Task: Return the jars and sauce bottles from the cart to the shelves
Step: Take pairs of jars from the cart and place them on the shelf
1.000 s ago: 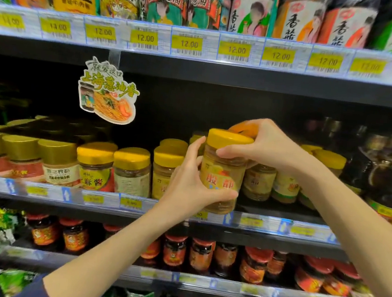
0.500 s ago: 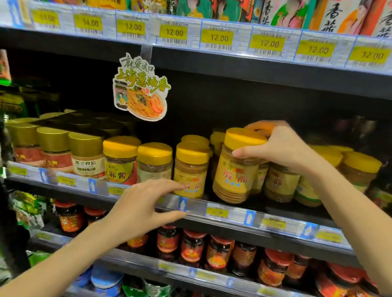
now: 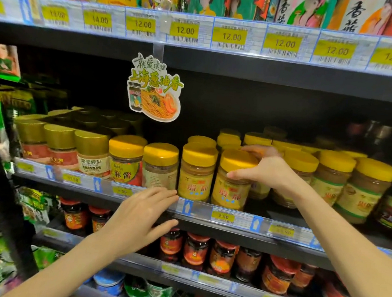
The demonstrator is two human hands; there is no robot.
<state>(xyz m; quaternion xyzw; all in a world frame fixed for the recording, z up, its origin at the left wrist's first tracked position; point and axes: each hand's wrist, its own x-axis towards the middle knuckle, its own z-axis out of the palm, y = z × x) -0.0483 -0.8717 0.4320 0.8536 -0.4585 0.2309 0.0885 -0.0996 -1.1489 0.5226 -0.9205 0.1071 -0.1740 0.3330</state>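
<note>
Jar (image 3: 233,179) (price tag (image 3: 223,216) reads 8.50) gripped by right hand (image 3: 269,172).

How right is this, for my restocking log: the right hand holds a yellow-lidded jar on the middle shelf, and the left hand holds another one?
Wrong about the left hand: in the head view it holds nothing, its fingers open in front of the price rail. The right hand does hold a yellow-lidded jar on the middle shelf.

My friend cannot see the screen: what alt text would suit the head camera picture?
A person's right hand grips a yellow-lidded jar standing at the front of a supermarket shelf among similar jars; the left hand is open by its price rail.
</note>
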